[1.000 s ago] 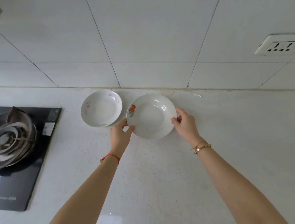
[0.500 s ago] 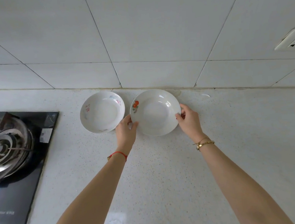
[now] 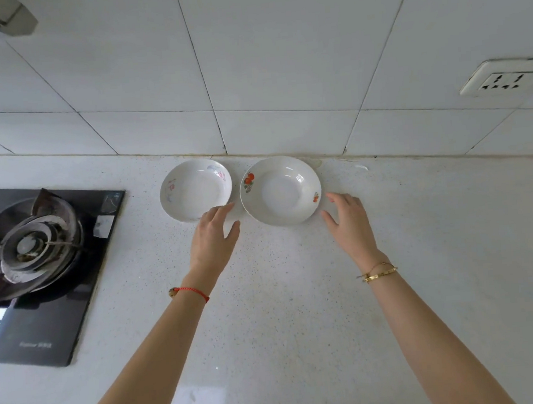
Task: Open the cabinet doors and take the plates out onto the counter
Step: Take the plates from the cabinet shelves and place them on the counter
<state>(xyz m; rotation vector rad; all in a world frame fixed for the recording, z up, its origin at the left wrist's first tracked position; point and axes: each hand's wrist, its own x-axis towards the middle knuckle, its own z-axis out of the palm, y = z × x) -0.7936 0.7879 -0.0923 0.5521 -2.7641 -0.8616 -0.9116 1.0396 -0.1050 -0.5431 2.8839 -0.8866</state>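
Two white plates lie side by side on the pale speckled counter [image 3: 282,296] close to the tiled wall. The left plate [image 3: 195,190] has faint pink and blue flowers. The right plate [image 3: 280,190] is a little larger and carries orange fruit prints on its rim. My left hand [image 3: 214,238] hovers just in front of the gap between the plates, fingers apart, holding nothing. My right hand [image 3: 346,218] is off the right plate's near right edge, fingers spread and empty. No cabinet is in view.
A black glass gas hob [image 3: 50,269] with a metal burner fills the counter's left side. A wall socket [image 3: 504,81] sits high on the right of the tiled wall. The counter's front edge runs along the bottom of the view.
Both hands held the fruit-print plate by its rim and set it down beside the flowered plate. Now they have let go and drawn back slightly toward me.
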